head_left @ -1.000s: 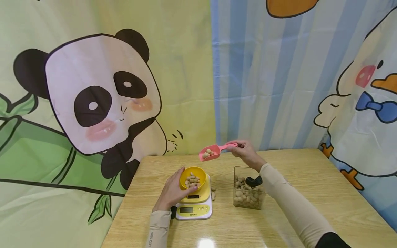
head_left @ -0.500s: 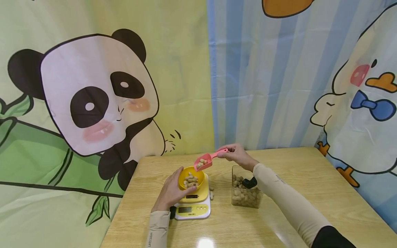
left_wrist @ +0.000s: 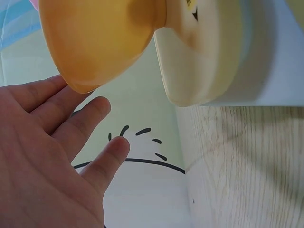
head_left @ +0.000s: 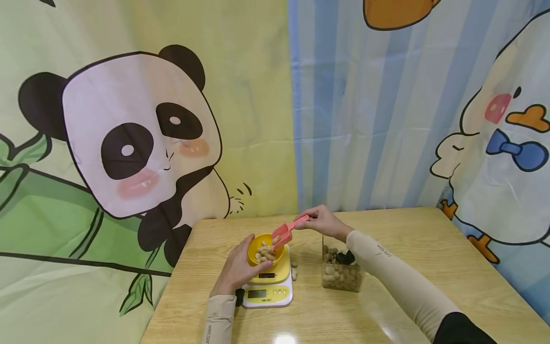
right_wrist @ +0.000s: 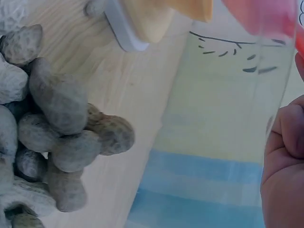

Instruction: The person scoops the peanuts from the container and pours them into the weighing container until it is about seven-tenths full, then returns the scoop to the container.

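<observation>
On the yellow-and-white kitchen scale (head_left: pixel 267 297) sits a yellow bowl (head_left: pixel 253 246) with peanuts (head_left: pixel 263 254) in it. My left hand (head_left: pixel 234 271) holds the bowl's left side, thumb along the near rim and fingers round the far side. In the left wrist view, the little and ring fingers stand apart from the bowl (left_wrist: pixel 99 42). My right hand (head_left: pixel 323 222) pinches the handle of a pink scoop (head_left: pixel 282 234), its mouth tipped down over the bowl's right rim. Peanuts slide off it into the bowl. In the right wrist view, the scoop (right_wrist: pixel 259 16) is partly cut off.
Right of the scale stands a clear square container (head_left: pixel 342 287) with many peanuts and a black object (head_left: pixel 345 258) at it. A few loose peanuts (head_left: pixel 294 271) lie beside the scale on the wooden table (head_left: pixel 386 306). A printed cloth (head_left: pixel 258 119) hangs behind.
My right hand has brought the scoop left and down to the bowl and tilted it, so the peanuts in it have mostly left it. My left hand stays at the bowl.
</observation>
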Tool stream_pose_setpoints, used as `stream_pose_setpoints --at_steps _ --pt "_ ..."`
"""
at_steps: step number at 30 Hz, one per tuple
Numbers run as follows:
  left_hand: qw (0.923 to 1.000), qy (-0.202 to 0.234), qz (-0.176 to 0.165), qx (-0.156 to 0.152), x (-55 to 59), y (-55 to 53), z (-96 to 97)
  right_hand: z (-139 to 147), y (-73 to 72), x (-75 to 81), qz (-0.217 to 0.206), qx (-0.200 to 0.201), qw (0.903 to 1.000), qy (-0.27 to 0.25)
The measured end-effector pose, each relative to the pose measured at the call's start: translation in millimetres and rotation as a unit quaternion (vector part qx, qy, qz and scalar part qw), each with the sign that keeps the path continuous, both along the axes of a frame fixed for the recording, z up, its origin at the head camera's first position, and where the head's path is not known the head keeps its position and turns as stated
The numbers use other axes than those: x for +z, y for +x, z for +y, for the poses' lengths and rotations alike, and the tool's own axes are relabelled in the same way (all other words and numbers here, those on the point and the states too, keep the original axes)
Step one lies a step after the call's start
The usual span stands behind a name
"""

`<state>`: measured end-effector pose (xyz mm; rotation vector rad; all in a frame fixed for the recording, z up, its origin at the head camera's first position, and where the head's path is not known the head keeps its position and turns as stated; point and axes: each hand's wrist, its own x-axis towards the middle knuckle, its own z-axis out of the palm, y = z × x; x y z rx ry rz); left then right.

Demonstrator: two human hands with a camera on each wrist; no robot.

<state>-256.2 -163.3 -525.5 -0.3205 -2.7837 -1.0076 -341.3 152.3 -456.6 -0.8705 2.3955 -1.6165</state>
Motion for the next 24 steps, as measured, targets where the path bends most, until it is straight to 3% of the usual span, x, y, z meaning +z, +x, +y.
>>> stream_pose_setpoints --at_steps 10,24 --pt "1.0 -0.001 -0.001 0.0 1.6 -0.5 0.5 -3 1.0 17.0 0.04 0.039 0.9976 0.041" --pt "1.0 0.004 0.004 0.002 -0.3 2.3 1.2 18 7.0 20.7 0.012 0.013 0.9989 -0.044"
